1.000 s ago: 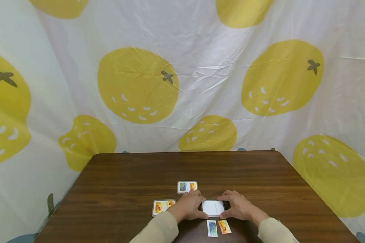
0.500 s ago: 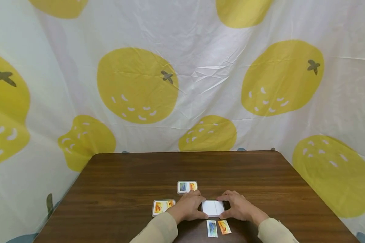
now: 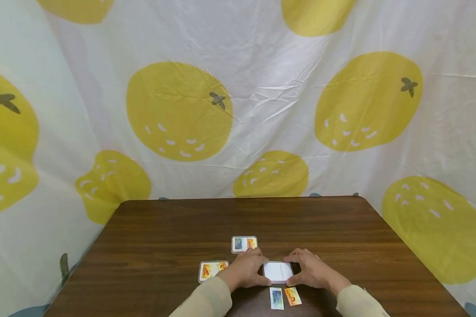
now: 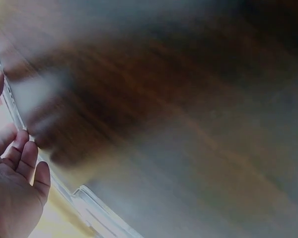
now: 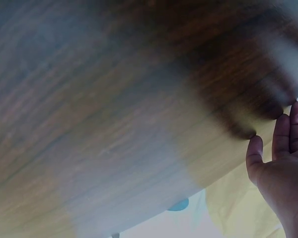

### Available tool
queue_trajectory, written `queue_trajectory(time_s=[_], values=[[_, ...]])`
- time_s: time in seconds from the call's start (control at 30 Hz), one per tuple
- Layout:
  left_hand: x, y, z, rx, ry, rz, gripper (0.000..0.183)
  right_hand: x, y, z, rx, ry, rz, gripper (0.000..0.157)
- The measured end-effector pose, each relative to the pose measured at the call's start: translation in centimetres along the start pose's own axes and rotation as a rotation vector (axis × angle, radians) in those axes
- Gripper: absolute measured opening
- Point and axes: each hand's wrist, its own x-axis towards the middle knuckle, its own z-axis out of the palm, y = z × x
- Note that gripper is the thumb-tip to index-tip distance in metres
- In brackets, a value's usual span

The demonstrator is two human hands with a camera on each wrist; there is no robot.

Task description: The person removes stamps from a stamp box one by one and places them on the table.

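Note:
A flat case point(image 3: 277, 270) with a white inside, split by a thin line down its middle, lies on the brown table between both hands. My left hand point(image 3: 247, 268) holds its left side, thumb at the near corner and fingers at the far one. On the opposite side my right hand point(image 3: 310, 269) grips it the same way. In front of the case lie a blue stamp-like card point(image 3: 277, 298) and an orange one point(image 3: 292, 296), the orange one tilted. In the left wrist view, the left fingers point(image 4: 27, 158) meet a clear plastic edge.
Beyond the left hand lies a clear-rimmed case point(image 3: 244, 243) with one blue and one orange picture. Another case point(image 3: 216, 269), with orange pictures, sits left of that hand and is partly covered by it. A fruit-print cloth point(image 3: 262, 88) hangs behind the table point(image 3: 174, 229).

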Motion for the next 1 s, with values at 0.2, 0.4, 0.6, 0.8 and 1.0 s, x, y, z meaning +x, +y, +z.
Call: queue_trajectory(time_s=[0.2,0.4,0.6,0.8,1.0], values=[[-0.3,0.1,0.0,0.007,-0.002,-0.005,0.054,0.1,-0.1,-0.2,-0.021,0.002,-0.028,0.061],[-0.3,0.3,0.1,0.023,-0.012,-0.017,0.055,0.0,-0.4,-0.1,-0.035,0.003,-0.017,0.062],[-0.1,0.5,0.1,0.037,-0.026,-0.036,0.057,0.0,-1.0,-0.1,-0.05,-0.006,0.002,0.067],[-0.1,0.4,0.0,0.054,-0.02,-0.05,0.069,0.0,-1.3,-0.1,-0.069,-0.017,-0.002,0.069],[-1.0,0.3,-0.8,0.023,0.048,-0.015,0.068,-0.2,-1.3,-0.4,0.009,0.004,-0.02,0.068]])
